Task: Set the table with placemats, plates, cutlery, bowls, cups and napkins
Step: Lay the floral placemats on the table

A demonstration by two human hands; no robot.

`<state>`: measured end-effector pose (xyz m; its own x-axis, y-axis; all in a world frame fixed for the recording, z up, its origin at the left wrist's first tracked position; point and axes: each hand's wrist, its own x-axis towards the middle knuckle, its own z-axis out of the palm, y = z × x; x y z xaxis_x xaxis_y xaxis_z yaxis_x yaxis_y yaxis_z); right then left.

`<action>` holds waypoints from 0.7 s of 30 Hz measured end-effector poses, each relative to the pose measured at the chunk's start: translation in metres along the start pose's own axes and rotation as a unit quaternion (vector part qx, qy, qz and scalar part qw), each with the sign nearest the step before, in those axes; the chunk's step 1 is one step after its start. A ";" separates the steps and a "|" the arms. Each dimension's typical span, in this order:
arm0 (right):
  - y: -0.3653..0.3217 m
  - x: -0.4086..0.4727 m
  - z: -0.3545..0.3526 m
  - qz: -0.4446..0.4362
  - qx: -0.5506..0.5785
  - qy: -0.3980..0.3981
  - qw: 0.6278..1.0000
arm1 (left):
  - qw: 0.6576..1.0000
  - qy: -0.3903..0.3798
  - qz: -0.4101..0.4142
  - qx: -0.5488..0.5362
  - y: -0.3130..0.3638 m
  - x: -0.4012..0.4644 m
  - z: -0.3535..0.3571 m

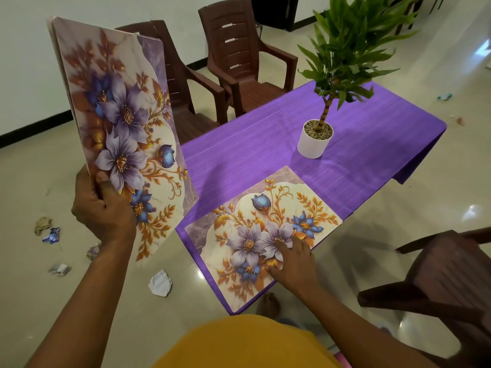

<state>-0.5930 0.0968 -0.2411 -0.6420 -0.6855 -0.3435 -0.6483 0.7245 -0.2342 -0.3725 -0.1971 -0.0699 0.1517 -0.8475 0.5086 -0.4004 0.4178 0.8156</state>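
A floral placemat [265, 227] lies flat on the near corner of the purple-clothed table [358, 160]. My right hand [292, 261] presses its fingertips on the mat's near edge. My left hand [103, 208] grips a stack of matching floral placemats [119, 107], held upright to the left of the table, thumb on the front face. No plates, cutlery, bowls, cups or napkins are in view.
A potted green plant in a white pot [314, 139] stands mid-table. Two brown plastic chairs [239, 57] sit at the far side and another brown chair [438, 288] at the near right. Crumpled paper scraps [160, 283] litter the tiled floor on the left.
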 end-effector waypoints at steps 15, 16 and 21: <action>0.002 0.005 -0.001 -0.011 0.011 0.005 1.000 | 1.000 -0.001 0.003 0.002 0.001 0.000 0.005; 0.002 0.005 -0.001 -0.013 0.009 0.006 1.000 | 1.000 -0.001 0.003 0.003 0.001 0.001 0.005; 0.002 0.002 -0.002 -0.018 0.010 0.009 1.000 | 1.000 -0.001 0.015 0.006 -0.001 0.001 0.005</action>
<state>-0.5964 0.0963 -0.2409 -0.6259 -0.7117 -0.3189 -0.6628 0.7009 -0.2634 -0.3768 -0.1998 -0.0715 0.1373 -0.8353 0.5323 -0.4163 0.4390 0.7962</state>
